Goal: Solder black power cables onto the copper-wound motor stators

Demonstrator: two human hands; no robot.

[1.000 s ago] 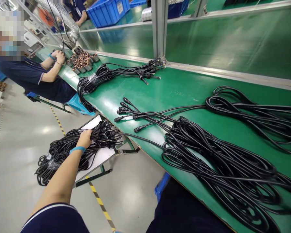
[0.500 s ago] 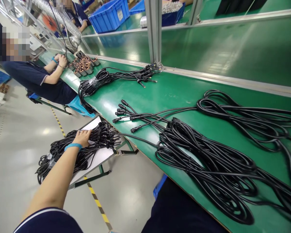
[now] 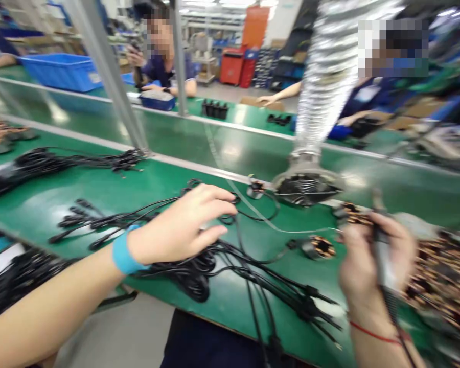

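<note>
My left hand, with a blue wristband, is over the black cables on the green bench, fingers apart and nothing in them. On the right, my right hand is wrapped round a soldering iron. A thin solder wire runs to its fingertips. Left of this hand lies a copper-wound stator with a black cable at its side. Another stator stands farther back near a fume duct. Several more stators are heaped at the right.
A bundled cable group lies at the left, and more cables rest on a low side stand. Metal posts rise from the bench divider. Behind it are a blue crate and other people at work.
The view has swung right. My left hand has left the cables on the side stand and is now above the bench. My right hand with the iron has come into view.
</note>
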